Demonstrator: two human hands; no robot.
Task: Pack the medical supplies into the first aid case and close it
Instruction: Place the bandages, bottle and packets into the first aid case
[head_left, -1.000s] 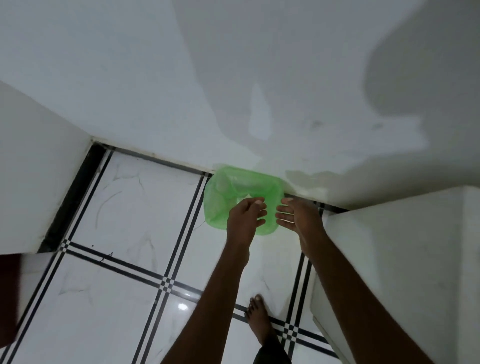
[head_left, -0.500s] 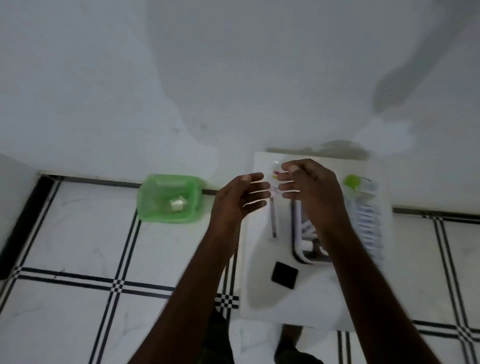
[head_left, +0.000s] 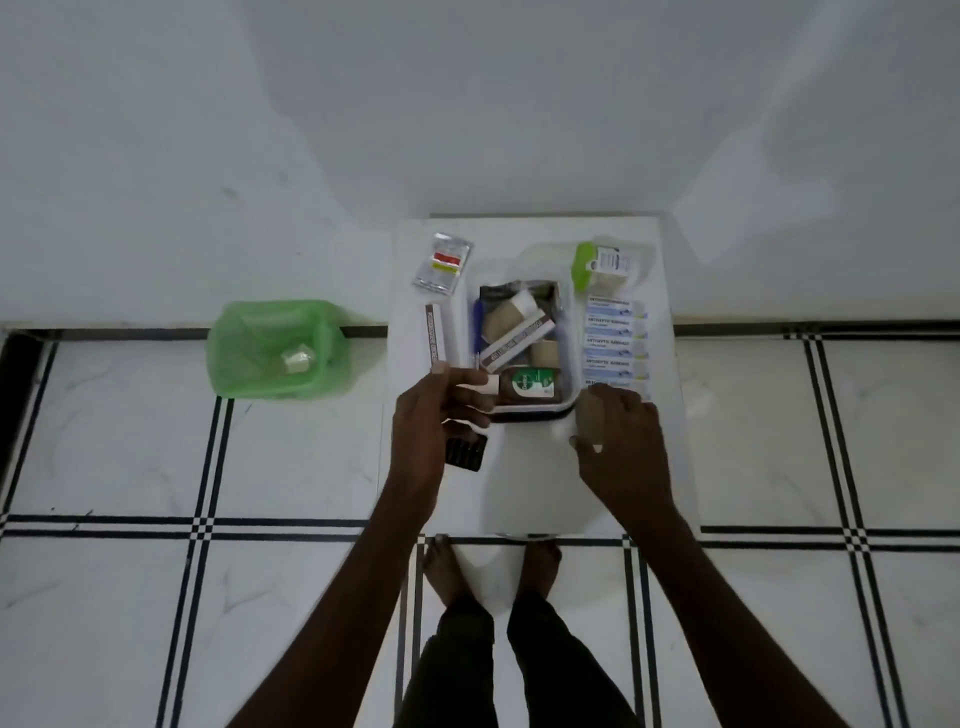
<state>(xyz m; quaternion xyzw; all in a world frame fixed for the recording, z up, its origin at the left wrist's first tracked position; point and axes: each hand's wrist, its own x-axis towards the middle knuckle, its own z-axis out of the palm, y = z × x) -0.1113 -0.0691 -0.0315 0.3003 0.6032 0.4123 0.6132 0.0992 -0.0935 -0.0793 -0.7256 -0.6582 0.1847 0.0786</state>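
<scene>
Two hands flank clear plastic rectangular case (head_left: 521, 343) at 12: left hand (head_left: 434, 421) loosely curled, empty; right hand (head_left: 621, 441) grips tan roll (head_left: 589, 415).

Open case (head_left: 570, 332) on white table (head_left: 530, 488) — hands (head_left: 431, 421) flanking it

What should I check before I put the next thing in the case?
1. Case open: ok, no lid over it.
2. Room inside: not ok, bottle, rolls and a box already fill it.
3. Left hand free: cannot tell, something small and white shows at its fingertips.
4. Right hand free: not ok, it rests on a brown roll.
5. Supplies left outside: not ok, sachet, strip of plasters and dark blister pack lie on the table.
</scene>
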